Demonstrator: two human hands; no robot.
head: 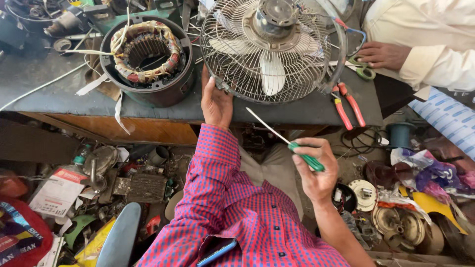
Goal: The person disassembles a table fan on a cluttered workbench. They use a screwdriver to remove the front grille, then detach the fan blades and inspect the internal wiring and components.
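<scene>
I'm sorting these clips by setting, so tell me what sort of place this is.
Most likely an electrical repair workshop: a caged fan lies on the workbench beside an open motor stator with bare windings, and the right hand holds a screwdriver.

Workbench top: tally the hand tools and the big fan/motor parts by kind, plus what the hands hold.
Green-handled screwdriver, in right hand: 1
Red-handled pliers: 1
Green-handled scissors: 1
Wire-cage table fan, rim gripped by left hand: 1
Round motor stator with copper windings: 1
Total: 5
</scene>
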